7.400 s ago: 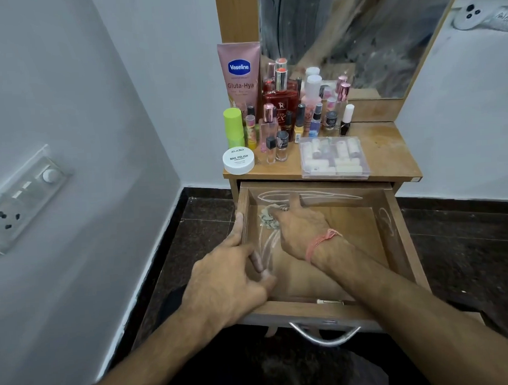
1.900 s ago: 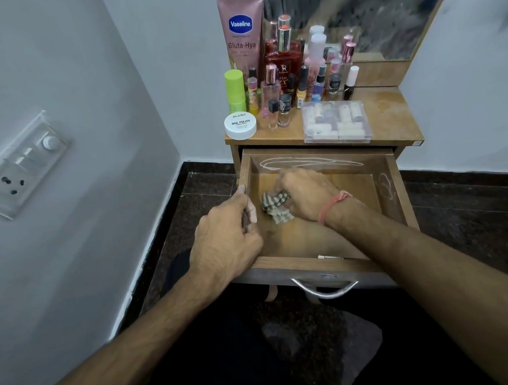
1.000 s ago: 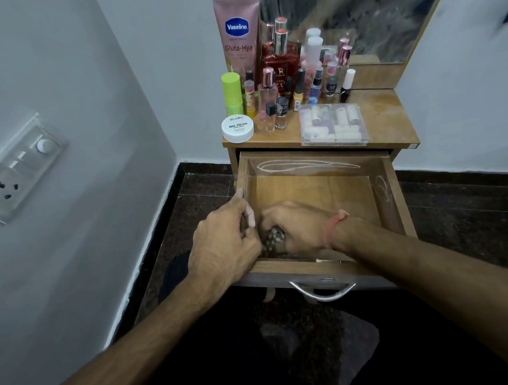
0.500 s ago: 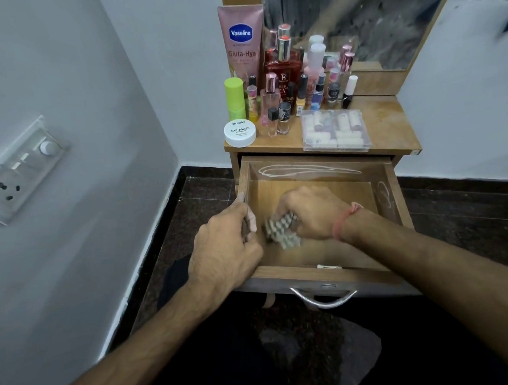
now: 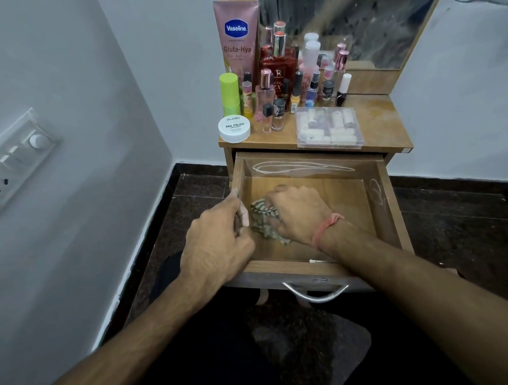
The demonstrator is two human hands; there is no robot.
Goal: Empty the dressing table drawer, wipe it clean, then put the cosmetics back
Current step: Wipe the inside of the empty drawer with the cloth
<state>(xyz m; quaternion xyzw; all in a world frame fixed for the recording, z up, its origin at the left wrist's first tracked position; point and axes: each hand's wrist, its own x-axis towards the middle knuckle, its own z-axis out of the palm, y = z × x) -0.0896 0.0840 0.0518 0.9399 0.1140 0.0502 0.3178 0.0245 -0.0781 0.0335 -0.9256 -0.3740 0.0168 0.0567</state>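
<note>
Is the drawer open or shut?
Open. The drawer is pulled out from under the tabletop, and the right hand presses a cloth inside.

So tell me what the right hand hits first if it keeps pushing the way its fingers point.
Probably the drawer's left wall: the right hand presses the cloth leftward and away. The left hand grips that wall nearby; depth is uncertain.

Cloth (image 5: 264,221): grey-and-white striped; drawer (image 5: 343,200): brown wood with white scribbles; Vaseline tube (image 5: 237,38): pink, blue logo; jar (image 5: 234,129): white; bottle (image 5: 230,93): lime green; wrist thread (image 5: 325,227): orange-red.
</note>
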